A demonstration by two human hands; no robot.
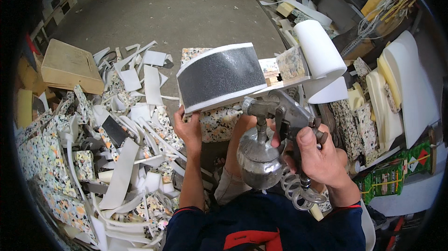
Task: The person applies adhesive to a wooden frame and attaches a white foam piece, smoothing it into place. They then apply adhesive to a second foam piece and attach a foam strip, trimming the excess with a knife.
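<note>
Working above a grey floor, beside a heap of foam offcuts on the left, near a wooden box. Reaching forward with both forearms, nearly straight at left, angled inward at right. Steadying a curved, dark-faced foam piece ahead, above a speckled slab. Clasping a metal spray gun in the grip of the right hand, over a round cup. Pinching the foam piece's lower left corner in the left hand's grip, apparently from beneath, with fingers partly hidden.

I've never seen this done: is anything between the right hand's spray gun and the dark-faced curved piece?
Nothing visible stands between the spray gun and the curved piece; the left hand holds its near left corner.
</note>
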